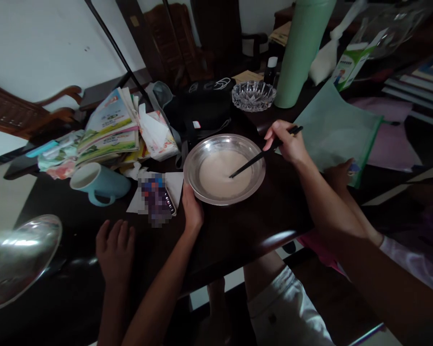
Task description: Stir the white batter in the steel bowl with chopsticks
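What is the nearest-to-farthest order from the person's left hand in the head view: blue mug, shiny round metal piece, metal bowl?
From the left hand:
1. Metal bowl: touching, at the hand's upper right.
2. Blue mug: apart, to its left.
3. Shiny round metal piece: at the far left edge.

The left forearm [162,288] slanted far from the near side, the left hand [194,210] turned palm-inward (its fingers mostly hidden); the right forearm [328,206] reached leftward, the right hand [288,144] raised, fingers [268,142] pinched.
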`<state>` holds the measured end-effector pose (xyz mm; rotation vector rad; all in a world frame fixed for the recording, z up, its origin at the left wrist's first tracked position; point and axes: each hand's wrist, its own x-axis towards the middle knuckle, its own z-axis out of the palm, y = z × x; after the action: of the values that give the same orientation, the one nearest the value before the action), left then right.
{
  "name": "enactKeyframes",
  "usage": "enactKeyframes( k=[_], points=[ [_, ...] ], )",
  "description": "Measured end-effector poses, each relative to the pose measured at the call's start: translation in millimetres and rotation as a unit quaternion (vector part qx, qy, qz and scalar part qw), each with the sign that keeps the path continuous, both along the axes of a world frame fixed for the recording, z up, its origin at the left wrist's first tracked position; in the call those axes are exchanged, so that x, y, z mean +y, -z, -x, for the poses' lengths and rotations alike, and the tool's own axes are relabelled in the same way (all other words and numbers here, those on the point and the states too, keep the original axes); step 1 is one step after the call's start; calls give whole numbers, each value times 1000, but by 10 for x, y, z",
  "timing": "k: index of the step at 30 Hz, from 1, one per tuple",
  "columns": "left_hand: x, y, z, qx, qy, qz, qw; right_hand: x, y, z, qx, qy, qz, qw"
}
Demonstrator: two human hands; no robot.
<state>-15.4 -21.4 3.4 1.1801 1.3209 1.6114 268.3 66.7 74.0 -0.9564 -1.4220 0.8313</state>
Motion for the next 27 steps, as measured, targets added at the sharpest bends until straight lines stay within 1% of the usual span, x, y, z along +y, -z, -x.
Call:
enactKeyframes(
  k=[2,3,4,7,9,10,13,14,15,19,20,22,25,27],
  points=[
    [-13,-24,4,13,-1,-1,1000,-21,-7,25,-38,-48,5,998],
    [-21,-39,5,20,-2,-3,1000,-26,-12,33,-51,-57,1,997],
    [-28,-54,5,27,-1,-5,1000,-25,-15,36,-55,-49,-5,997],
    [-40,-89,0,41,1,-6,999,-5,-17,22,-11,16,-21,1000],
    [-39,-95,-3,39,6,-2,999,1,-12,14,15,27,-15,999],
    [-36,-94,-2,37,8,-1,999,-3,-9,16,14,12,-7,1000],
    [-29,-82,4,32,9,2,999,-28,-9,41,-30,-65,16,997],
    [-28,-79,5,33,8,3,999,-33,-10,48,-43,-78,15,996],
    [-28,-78,6,34,7,4,999,-35,-12,51,-49,-76,11,996],
    [-35,-95,-4,35,8,8,999,-15,-16,26,-4,11,-8,1000],
    [-37,-104,-7,34,9,8,999,-13,-16,20,9,20,-6,1000],
    [-42,-121,-12,40,7,8,999,-21,-18,19,10,0,2,1000],
    [-46,-135,-15,52,2,3,999,-42,-26,33,-38,-64,10,997],
    [-43,-128,-16,42,2,-5,999,-41,-31,33,-54,-61,4,997]
  ],
)
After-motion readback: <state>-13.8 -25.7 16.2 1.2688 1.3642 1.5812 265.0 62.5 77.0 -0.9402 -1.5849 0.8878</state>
